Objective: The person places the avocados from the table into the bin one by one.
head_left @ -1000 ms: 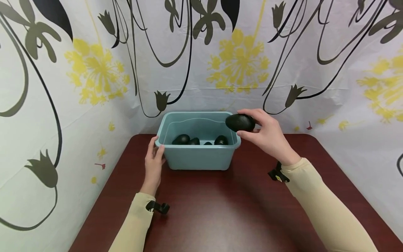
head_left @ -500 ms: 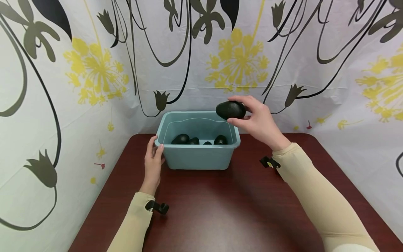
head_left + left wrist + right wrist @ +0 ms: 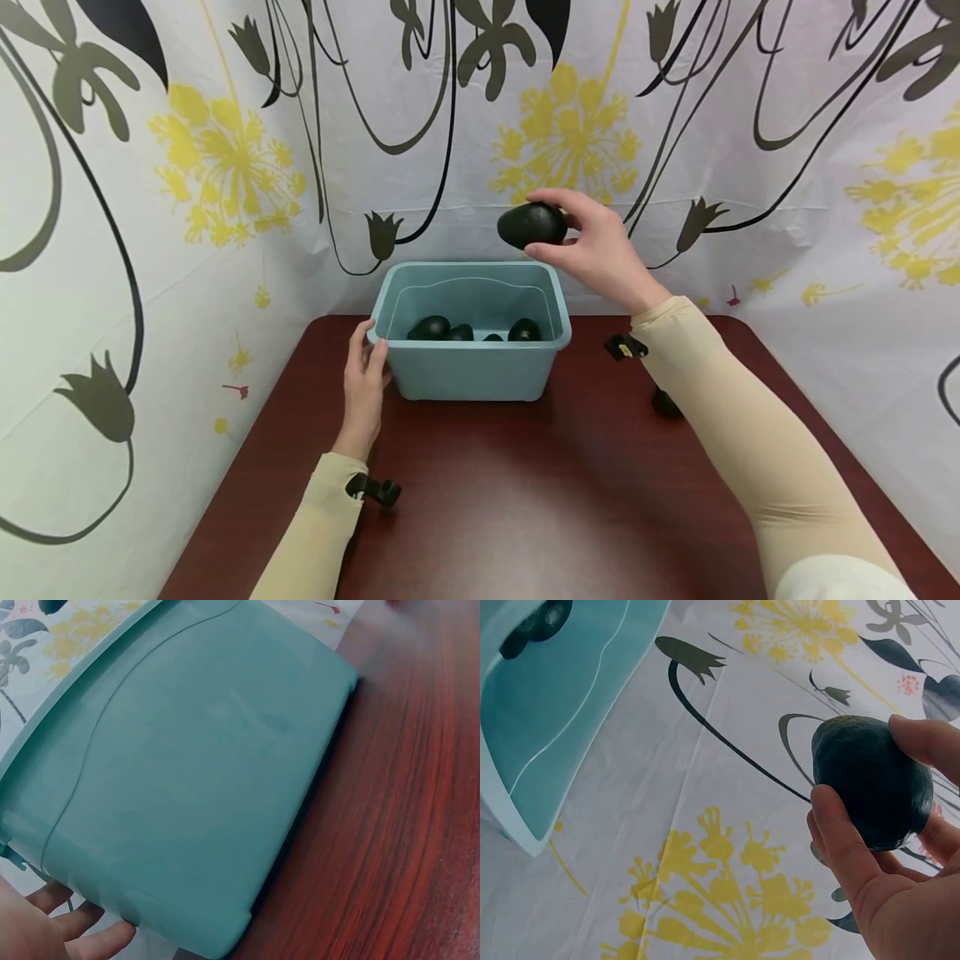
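My right hand (image 3: 600,242) holds a dark avocado (image 3: 532,225) between thumb and fingers, raised above the right side of the blue-green bin (image 3: 468,372). In the right wrist view the fingers and thumb surround the avocado (image 3: 866,784), well apart from the bin wall (image 3: 570,712). My left hand (image 3: 363,383) holds the bin at its front left corner, thumb by the rim. The left wrist view has several fingertips (image 3: 109,941) against the bin's end. Inside the bin lie several avocados (image 3: 431,327), partly hidden by the front wall.
Another dark avocado (image 3: 666,404) lies on the reddish-brown table (image 3: 510,492), partly covered by the right forearm. A flower-patterned cloth (image 3: 300,275) hangs behind and at both sides of the table. Black wrist cameras (image 3: 375,490) sit on both sleeves.
My right hand has lifted the avocado up and to the left, from beside the bin's right rim to above it. The table avocado has come into view. My left hand stays on the bin.
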`<state>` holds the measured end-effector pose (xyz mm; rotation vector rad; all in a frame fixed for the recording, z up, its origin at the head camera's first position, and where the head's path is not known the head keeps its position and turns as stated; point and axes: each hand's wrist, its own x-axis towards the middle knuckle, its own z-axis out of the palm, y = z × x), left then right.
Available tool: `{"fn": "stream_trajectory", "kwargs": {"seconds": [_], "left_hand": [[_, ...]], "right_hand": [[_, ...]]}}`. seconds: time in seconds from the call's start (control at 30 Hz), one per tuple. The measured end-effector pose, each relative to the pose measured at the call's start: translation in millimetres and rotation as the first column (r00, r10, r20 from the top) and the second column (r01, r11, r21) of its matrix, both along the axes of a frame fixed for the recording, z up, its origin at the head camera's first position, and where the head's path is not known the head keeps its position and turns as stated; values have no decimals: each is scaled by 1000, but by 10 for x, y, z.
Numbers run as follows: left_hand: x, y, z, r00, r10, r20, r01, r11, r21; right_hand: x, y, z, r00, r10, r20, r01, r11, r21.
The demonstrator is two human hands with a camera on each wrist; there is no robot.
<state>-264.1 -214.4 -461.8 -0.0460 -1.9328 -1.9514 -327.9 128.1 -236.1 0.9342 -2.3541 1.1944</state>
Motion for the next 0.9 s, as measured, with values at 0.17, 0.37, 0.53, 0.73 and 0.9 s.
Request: {"fn": "stream_trajectory", "kwargs": {"seconds": [0.17,0.37,0.53,0.73,0.9], "left_hand": [[-11,8,-6,1000,13,3,-13,1000,-16],[-22,18,-9,999,38,15,-37,999,-28],[-15,22,-7,998,54,17,-54,998,-24],[-8,21,-21,998,48,28,-48,999,-21],[-16,9,-15,999,35,28,-35,999,-29]], "right_hand": [[-106,-34,47,1000,13,20,-13,1000,-3],[-220,-112,87,998,14,57,-14,1000,7],[-302,-218,112,996,9,91,-13,999,40],[-418,-335,126,997,13,73,-20,995,94],[-528,-410,66,997,-28,77,15,987,159]]}}
